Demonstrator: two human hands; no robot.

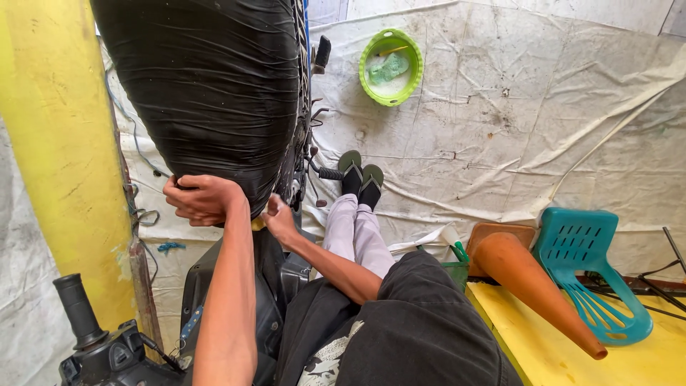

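Your left hand (201, 200) curls closed around the lower edge of the glossy black plastic-wrapped motorcycle seat (207, 93), steadying it, while your right hand (279, 220) presses beside it, its grip hidden underneath.

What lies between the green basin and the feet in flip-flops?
In the head view, only bare, stained white tarp lies between the green basin and the feet.
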